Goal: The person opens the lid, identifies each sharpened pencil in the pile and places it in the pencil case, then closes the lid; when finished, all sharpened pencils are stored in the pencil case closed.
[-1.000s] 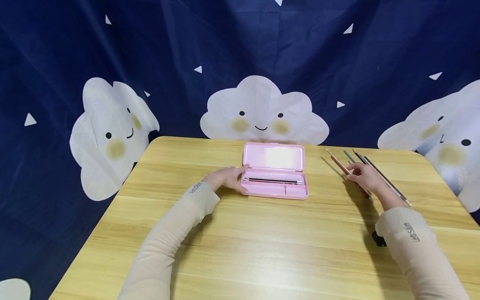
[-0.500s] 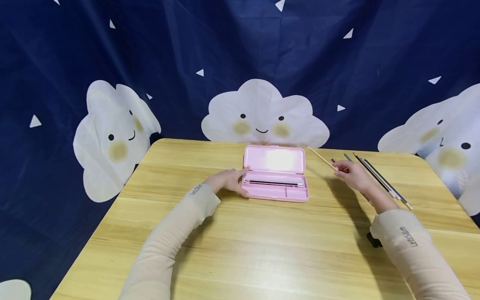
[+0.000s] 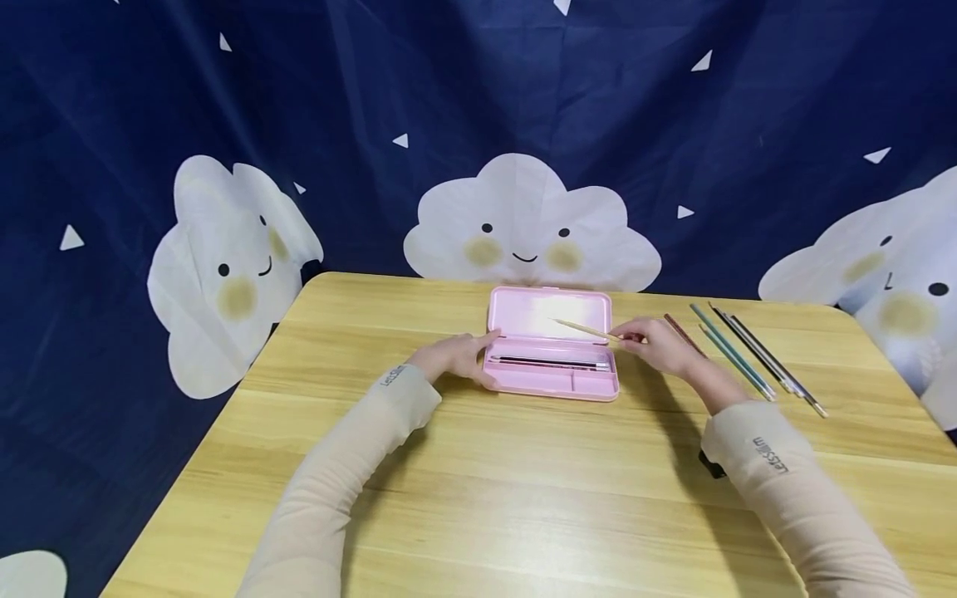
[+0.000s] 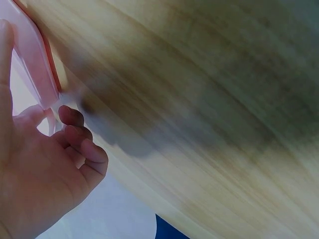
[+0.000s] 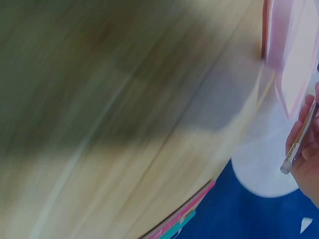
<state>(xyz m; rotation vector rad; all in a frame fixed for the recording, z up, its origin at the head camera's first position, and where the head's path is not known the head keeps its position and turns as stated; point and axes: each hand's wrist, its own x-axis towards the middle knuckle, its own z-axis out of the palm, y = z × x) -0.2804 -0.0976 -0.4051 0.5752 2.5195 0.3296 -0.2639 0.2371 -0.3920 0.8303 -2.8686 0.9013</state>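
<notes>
The left hand (image 3: 452, 357), arm outstretched, grips the left end of the open pink pencil case (image 3: 532, 382); the right hand (image 3: 658, 345) pinches a yellow pencil (image 3: 586, 330) over its lid (image 3: 512, 309), tip leftward. Loose pencils (image 3: 779, 366) lie right.

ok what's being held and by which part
The right hand pinches a yellowish pencil near its eraser end; the left hand holds the pink pencil case by its left end.

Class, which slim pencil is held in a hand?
The slim golden-yellow pencil, pinched by the right hand; the rest lie on the wooden table or inside the open pink pencil case.
</notes>
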